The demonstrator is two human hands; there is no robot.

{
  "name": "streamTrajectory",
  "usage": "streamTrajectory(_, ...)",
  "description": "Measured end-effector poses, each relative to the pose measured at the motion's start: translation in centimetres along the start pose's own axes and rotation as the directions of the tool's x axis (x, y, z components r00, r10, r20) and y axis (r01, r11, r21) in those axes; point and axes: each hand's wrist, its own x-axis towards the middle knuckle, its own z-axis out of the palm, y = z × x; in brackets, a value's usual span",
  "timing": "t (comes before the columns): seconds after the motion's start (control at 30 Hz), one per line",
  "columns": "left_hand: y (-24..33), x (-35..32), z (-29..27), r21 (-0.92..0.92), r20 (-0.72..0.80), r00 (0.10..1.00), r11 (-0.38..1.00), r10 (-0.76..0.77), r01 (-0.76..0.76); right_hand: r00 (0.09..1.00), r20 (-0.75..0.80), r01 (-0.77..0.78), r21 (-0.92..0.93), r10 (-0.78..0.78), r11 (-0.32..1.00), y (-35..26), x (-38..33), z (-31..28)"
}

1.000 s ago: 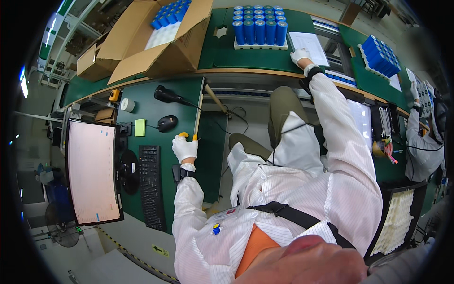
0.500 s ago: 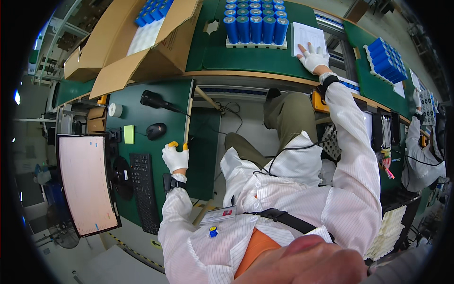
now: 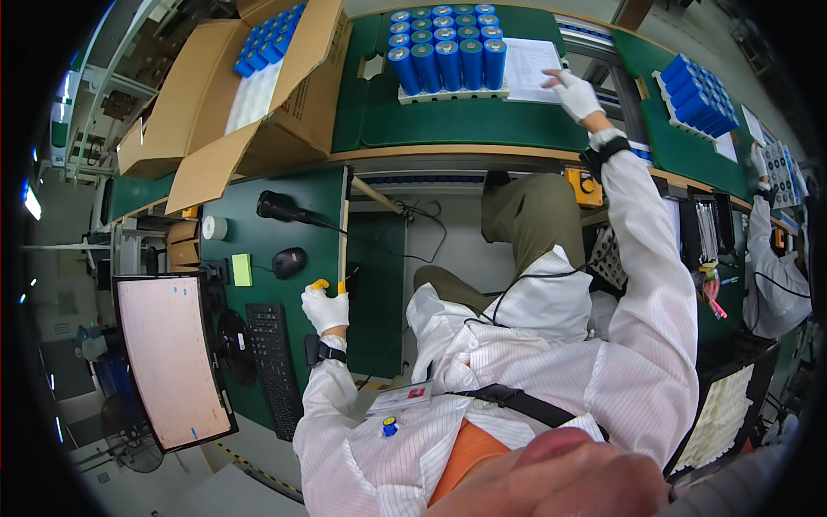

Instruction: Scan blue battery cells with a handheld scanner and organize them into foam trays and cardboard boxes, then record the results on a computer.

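Note:
My right hand point(image 3: 575, 95), in a white glove with bare fingertips, is over the right edge of a printed sheet of paper point(image 3: 530, 65). Its fingers are stretched out and partly separated, with nothing visible between them. Just left of the sheet stands a block of upright blue cylindrical battery cells point(image 3: 446, 60) on a white holder tray point(image 3: 457, 95). At the right edge of the lower green desk rests my left hand point(image 3: 326, 308), gloved in white with yellow fingertips. Its visible fingertips are apart and it holds nothing that I can see.
Near the left hand are a mouse point(image 3: 289, 262), keyboard point(image 3: 274, 370), handheld scanner point(image 3: 284, 207), sticky notes point(image 3: 242, 270) and monitor point(image 3: 172, 362). An open carton point(image 3: 293, 112) with more cells stands upper left. Another cell block point(image 3: 698, 99) and a co-worker's sleeve point(image 3: 758, 233) are at right.
My right hand has lifted from lying flat on the paper and drawn back to its right edge. The paper sits closer to the cell tray. My left hand stays at the desk edge; the view shifted slightly.

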Motion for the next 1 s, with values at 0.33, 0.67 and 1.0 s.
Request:
streamTrajectory(0.33, -0.3, 0.9, -0.7, 0.022, 0.001, 1.000, 1.000, -0.022, 0.022, 0.597, 0.658, -0.295, -0.351, 0.459, 0.888, -3.5, -13.0, -6.8)
streamTrajectory(0.67, -0.1, -1.0, 1.7, 0.032, -0.073, 0.997, 0.999, 0.014, -0.012, 0.374, 0.820, -0.512, -0.206, 0.433, 0.834, -0.5, -11.5, -6.4)
streamTrajectory(1.0, -1.3, 0.6, 2.7, 0.062, -0.137, 0.989, 0.997, 0.062, -0.054, 0.426, 0.807, -0.364, -0.259, 0.408, 0.894, -3.3, -11.4, -6.9)
